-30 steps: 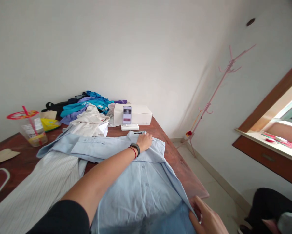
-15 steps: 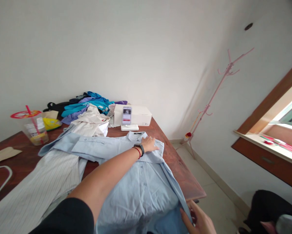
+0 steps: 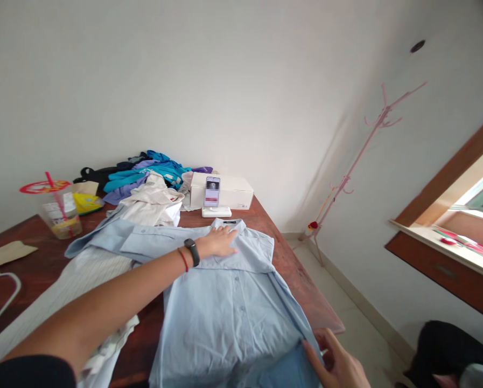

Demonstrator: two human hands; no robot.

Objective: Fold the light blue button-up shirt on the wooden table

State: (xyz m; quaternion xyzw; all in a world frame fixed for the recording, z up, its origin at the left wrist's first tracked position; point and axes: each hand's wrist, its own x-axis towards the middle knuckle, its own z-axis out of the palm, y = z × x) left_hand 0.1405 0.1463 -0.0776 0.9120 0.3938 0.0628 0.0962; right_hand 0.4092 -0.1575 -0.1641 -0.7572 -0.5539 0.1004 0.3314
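A light blue button-up shirt (image 3: 225, 307) lies spread on the table, its collar at the far end. One of its sleeves stretches out to the left. My left hand (image 3: 218, 242) rests flat near the collar, palm down, with the fingers stretched out. At the shirt's lower right edge my right hand (image 3: 338, 361) pinches the fabric between thumb and fingers; part of that hand is cut off by the frame. Under the blue sleeve, on the left, is a white striped garment (image 3: 98, 269), partly hidden by my left arm.
Behind the shirt a phone (image 3: 212, 191) stands on a white base before a white box (image 3: 237, 191). A heap of clothes (image 3: 156, 170) lies at the back. A plastic cup with straw (image 3: 61, 215) and white hanger (image 3: 13, 293) are left; a pink coat rack (image 3: 364, 143) is right.
My left hand has slid left across the shirt, from the right side of the collar to its left. My right hand keeps its pinch on the edge.
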